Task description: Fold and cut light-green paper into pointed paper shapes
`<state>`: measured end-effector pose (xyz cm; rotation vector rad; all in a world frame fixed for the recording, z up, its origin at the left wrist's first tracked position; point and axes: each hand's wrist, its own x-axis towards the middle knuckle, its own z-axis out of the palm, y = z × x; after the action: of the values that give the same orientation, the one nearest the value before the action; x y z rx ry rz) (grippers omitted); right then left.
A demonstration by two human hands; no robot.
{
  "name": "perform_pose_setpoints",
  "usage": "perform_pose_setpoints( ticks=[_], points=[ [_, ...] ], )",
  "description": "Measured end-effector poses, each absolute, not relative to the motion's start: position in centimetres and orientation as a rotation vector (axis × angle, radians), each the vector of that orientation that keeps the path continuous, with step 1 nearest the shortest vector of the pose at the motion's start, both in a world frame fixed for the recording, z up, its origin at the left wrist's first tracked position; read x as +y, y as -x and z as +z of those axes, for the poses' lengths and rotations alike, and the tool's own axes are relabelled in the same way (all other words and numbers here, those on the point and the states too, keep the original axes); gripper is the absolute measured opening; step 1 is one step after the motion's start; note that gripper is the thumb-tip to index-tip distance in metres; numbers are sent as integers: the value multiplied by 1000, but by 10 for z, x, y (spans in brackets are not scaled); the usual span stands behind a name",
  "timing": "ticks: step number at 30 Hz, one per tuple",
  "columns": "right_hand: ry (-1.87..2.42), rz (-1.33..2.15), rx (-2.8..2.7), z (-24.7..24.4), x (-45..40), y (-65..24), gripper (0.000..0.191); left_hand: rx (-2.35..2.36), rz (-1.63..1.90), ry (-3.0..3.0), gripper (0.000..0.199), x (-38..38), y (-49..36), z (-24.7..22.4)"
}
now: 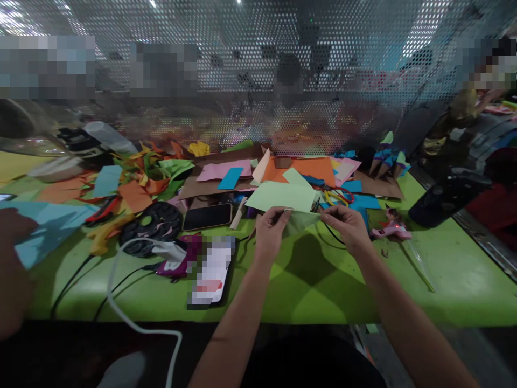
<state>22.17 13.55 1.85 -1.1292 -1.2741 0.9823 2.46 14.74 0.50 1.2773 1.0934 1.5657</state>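
A pale green sheet of paper (301,220) is held between my two hands above the green table. My left hand (271,229) pinches it at its left upper edge, fingers closed. At its right corner my right hand (345,226) grips it between thumb and fingers. Just behind lies a larger light green sheet (278,195) on the pile. Scissors with red and yellow handles (337,195) rest beyond my right hand, beside blue paper pieces (365,202). To the right of that hand is a pink glue gun (391,229).
A lit phone (212,272), a dark phone (208,216), a purple power strip (177,258) and a yellow glue gun (107,234) with cables lie left. A dark bottle (446,196) stands right. Colored paper scraps (137,194) and a perforated metal panel (242,70) are behind. Another person's arm (12,275) shows at left.
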Motion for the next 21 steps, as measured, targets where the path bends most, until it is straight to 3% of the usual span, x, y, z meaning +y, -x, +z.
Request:
perform_pose_setpoints(
  ticks=[11,21],
  points=[
    [1178,816,-1394,24,131,-222,21,1084,1571,-1291,18,147,-25,7],
    [1158,918,-1532,15,134,-217,18,1075,1491,-1563,15,140,-29,10]
  ],
)
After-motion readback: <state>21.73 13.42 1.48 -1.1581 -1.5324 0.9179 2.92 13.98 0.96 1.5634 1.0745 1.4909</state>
